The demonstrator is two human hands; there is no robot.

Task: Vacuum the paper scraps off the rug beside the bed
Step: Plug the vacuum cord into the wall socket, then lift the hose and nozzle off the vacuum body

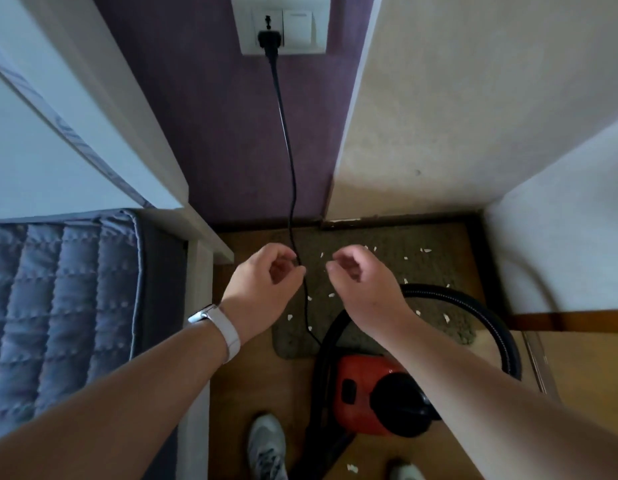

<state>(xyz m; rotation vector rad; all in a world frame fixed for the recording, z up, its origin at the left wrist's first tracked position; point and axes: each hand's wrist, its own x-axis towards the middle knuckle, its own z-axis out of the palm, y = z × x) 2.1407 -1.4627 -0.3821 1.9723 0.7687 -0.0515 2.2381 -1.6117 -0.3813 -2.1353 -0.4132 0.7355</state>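
Wooden floor point(245, 393) beside the bed point(58, 289): one grey rug point(387, 268), some twenty white paper scraps point(289, 317) dotted across it, one red vacuum point(363, 386) at its near edge. Two hands: left hand point(262, 282) pinching the black cord point(283, 116), right hand point(359, 285) apart, loosely curled, holding nothing.

Both forearms reach forward, left grip point(266, 271) and right grip point(356, 275) side by side, both loosely curled.
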